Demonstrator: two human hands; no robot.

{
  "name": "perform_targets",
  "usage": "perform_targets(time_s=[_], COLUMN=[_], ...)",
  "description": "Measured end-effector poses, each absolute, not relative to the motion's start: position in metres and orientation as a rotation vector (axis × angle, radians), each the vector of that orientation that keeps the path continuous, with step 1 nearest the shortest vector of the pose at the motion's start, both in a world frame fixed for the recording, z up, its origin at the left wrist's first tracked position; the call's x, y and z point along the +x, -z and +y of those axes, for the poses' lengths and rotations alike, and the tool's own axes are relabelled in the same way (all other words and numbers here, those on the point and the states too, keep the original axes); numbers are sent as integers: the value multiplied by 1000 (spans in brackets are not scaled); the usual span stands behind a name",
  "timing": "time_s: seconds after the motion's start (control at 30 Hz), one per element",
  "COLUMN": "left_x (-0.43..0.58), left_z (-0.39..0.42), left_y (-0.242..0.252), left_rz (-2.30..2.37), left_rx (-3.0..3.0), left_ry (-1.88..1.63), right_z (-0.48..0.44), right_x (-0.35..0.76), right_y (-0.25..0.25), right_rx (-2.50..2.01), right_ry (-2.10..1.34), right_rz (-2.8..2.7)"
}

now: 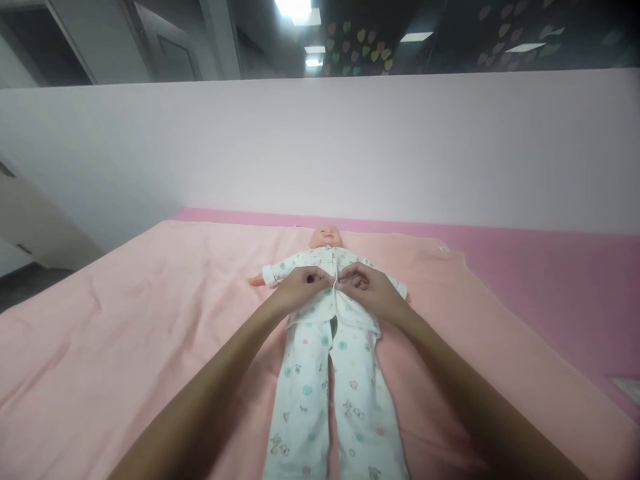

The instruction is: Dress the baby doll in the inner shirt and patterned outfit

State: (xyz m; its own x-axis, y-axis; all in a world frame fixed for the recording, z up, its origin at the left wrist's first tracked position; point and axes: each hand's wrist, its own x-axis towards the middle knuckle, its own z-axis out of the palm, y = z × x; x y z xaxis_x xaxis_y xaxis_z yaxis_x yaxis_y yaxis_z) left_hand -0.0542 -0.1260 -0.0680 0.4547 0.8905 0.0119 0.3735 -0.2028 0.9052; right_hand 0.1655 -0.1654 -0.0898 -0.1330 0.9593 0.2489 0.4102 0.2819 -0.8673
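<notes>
A baby doll [326, 237] lies on its back, head away from me, arms spread to the sides. It wears a white printed top [320, 310] and matching printed trousers [305, 393]. At the middle of the chest, my left hand [303, 285] pinches the left side of the top's front edge. Opposite it, my right hand [367, 287] pinches the other side of the same front opening. The fingertips of both hands nearly meet there. Whatever fastener may lie between them is too small to make out. Below the hands, the top's lower front parts slightly over the trousers.
Under the doll spreads a wrinkled peach blanket [150, 333] over a pink surface [540, 293]. A low white wall [320, 147] rises behind it, with dark glass [450, 40] above. The blanket's edge runs diagonally at the right.
</notes>
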Motion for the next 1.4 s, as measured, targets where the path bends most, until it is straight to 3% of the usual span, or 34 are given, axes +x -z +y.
perform_targets(time_s=[0.5,1.4], left_x=[-47,-46], left_z=[-139,-137], left_y=[71,75], left_rz=[1163,1133], left_rx=[1878,1926], left_ry=[-760,-823], right_z=[-168,-167], right_x=[154,149], right_y=[110,122], right_rx=[-1042,-1022], right_ry=[-441,-294], right_rz=[-1709,-1694])
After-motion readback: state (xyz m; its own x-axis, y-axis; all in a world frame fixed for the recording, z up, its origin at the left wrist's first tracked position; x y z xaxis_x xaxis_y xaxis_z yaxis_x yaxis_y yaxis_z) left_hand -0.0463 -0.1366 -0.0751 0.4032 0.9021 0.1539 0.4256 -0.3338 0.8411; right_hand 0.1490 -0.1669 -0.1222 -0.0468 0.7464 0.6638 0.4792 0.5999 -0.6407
